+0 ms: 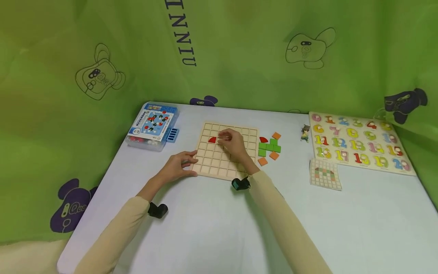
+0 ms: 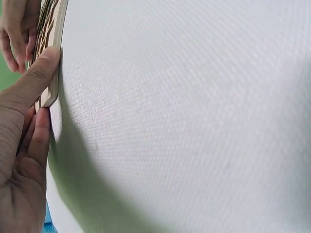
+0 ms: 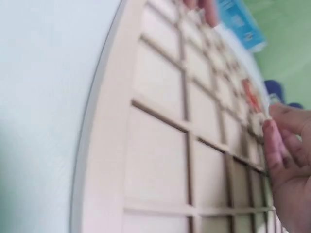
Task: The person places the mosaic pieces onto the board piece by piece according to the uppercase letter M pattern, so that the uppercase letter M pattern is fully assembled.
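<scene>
A wooden grid board lies on the white table. My left hand holds the board at its near left corner; in the left wrist view the thumb lies along the edge and the fingers are at the corner's side. Over the upper middle of the board, my right hand pinches a small pale piece between thumb and fingers, mostly hidden by them. Just left of those fingertips, a red quarter-round piece sits in a grid cell.
Right of the board lie green squares, orange squares and another red quarter-round piece. A pattern card, a small figurine and a number puzzle board are farther right. A boxed set stands back left.
</scene>
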The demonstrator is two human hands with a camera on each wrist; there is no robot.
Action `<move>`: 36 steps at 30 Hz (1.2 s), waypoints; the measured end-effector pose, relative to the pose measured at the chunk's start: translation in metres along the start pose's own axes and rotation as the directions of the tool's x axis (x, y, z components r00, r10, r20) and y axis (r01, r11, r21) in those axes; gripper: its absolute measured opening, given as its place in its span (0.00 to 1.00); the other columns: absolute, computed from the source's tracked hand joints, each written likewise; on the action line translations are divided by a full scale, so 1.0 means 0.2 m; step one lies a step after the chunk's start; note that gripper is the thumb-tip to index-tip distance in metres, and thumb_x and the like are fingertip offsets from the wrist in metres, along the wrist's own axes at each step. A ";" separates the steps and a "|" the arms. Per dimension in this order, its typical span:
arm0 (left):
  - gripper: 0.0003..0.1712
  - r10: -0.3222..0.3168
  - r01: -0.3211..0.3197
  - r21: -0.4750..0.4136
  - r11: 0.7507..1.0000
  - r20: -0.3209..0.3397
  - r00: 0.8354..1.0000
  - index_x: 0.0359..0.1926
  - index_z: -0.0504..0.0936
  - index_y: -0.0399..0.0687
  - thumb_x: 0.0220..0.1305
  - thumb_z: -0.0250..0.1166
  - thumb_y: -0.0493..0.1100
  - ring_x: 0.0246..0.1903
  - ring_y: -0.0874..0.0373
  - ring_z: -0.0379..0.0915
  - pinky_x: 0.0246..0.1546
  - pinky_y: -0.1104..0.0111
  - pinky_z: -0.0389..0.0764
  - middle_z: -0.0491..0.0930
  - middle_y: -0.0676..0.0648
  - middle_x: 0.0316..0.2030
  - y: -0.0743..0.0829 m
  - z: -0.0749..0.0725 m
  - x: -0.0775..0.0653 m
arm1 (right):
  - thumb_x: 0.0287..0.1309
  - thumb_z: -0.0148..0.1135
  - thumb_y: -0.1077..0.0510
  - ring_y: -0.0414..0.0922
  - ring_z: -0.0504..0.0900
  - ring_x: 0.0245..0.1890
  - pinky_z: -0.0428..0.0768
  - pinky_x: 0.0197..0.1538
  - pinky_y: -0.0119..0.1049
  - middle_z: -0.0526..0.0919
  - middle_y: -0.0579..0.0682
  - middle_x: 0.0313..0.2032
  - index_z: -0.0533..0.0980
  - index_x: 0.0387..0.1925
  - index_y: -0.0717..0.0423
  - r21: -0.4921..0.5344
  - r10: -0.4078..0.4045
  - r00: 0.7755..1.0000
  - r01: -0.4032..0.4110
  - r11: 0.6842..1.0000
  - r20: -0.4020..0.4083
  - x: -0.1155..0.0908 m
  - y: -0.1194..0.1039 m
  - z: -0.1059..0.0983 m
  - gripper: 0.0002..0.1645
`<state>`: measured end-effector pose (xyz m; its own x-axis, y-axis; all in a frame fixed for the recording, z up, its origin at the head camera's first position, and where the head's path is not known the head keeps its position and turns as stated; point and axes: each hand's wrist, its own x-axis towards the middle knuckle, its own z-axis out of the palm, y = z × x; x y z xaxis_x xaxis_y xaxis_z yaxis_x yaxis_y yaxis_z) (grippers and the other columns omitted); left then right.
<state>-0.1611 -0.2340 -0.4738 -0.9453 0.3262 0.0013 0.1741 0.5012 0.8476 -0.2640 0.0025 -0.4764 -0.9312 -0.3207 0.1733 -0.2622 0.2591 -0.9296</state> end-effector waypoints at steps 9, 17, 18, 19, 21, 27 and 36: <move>0.24 -0.021 0.021 0.049 0.999 -0.004 1.000 0.44 0.81 0.29 0.43 0.77 0.32 0.61 0.40 0.66 0.52 0.67 0.80 0.67 0.36 0.64 0.05 0.00 0.01 | 0.59 0.61 0.70 0.55 0.80 0.45 0.81 0.51 0.36 0.81 0.63 0.48 0.75 0.51 0.70 0.064 0.022 0.996 -0.028 0.998 0.090 -0.16 -0.06 -0.24 0.17; 0.25 -0.031 0.031 0.088 0.996 -0.006 1.000 0.45 0.82 0.29 0.42 0.77 0.33 0.62 0.41 0.65 0.52 0.68 0.80 0.69 0.37 0.63 0.05 0.00 0.02 | 0.61 0.61 0.68 0.55 0.78 0.48 0.80 0.52 0.31 0.79 0.65 0.51 0.74 0.52 0.68 0.043 0.009 0.995 -0.014 0.999 0.102 -0.33 -0.02 -0.53 0.18; 0.25 -0.028 0.029 0.092 0.995 -0.005 1.000 0.45 0.82 0.30 0.42 0.77 0.33 0.62 0.42 0.65 0.52 0.68 0.80 0.69 0.38 0.63 0.05 0.00 0.02 | 0.61 0.61 0.67 0.54 0.78 0.47 0.80 0.50 0.29 0.79 0.65 0.50 0.75 0.52 0.68 0.022 0.010 0.996 -0.012 1.000 0.086 -0.35 -0.01 -0.57 0.17; 0.25 -0.027 0.027 0.096 0.995 -0.004 1.000 0.45 0.82 0.30 0.42 0.78 0.34 0.63 0.42 0.65 0.52 0.68 0.80 0.69 0.38 0.63 0.05 0.01 0.03 | 0.61 0.61 0.67 0.53 0.78 0.47 0.80 0.50 0.27 0.79 0.64 0.50 0.75 0.52 0.67 0.007 0.014 0.998 -0.014 1.000 0.068 -0.38 0.01 -0.62 0.17; 0.26 -0.030 0.030 0.101 0.994 -0.001 1.000 0.45 0.82 0.30 0.42 0.78 0.34 0.63 0.43 0.65 0.52 0.69 0.80 0.69 0.38 0.63 0.05 0.00 0.03 | 0.60 0.62 0.68 0.52 0.78 0.45 0.79 0.48 0.24 0.79 0.66 0.50 0.75 0.52 0.68 -0.004 0.020 0.999 -0.020 1.000 0.029 -0.42 0.04 -0.69 0.18; 0.25 -0.056 0.055 0.059 0.997 0.004 0.998 0.45 0.81 0.29 0.43 0.77 0.32 0.62 0.42 0.65 0.54 0.69 0.79 0.67 0.38 0.65 0.06 -0.01 0.02 | 0.60 0.61 0.70 0.47 0.78 0.42 0.77 0.44 0.17 0.78 0.68 0.50 0.74 0.52 0.69 -0.055 0.064 0.994 -0.069 0.996 -0.090 -0.47 0.14 -0.85 0.18; 0.26 -0.046 0.046 0.031 0.998 0.009 0.999 0.47 0.81 0.28 0.43 0.76 0.31 0.63 0.43 0.64 0.54 0.68 0.79 0.67 0.38 0.64 0.04 0.00 0.02 | 0.57 0.65 0.68 0.37 0.75 0.31 0.73 0.31 0.16 0.82 0.65 0.42 0.76 0.51 0.68 -0.231 0.175 0.979 -0.196 0.953 -0.106 -0.44 0.23 -0.91 0.19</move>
<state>-0.1641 -0.2277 -0.4672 -0.9498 0.3100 -0.0428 0.1389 0.5401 0.8300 -0.2404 0.2090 -0.4760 -0.9843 -0.1715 0.0411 -0.1259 0.5201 -0.8448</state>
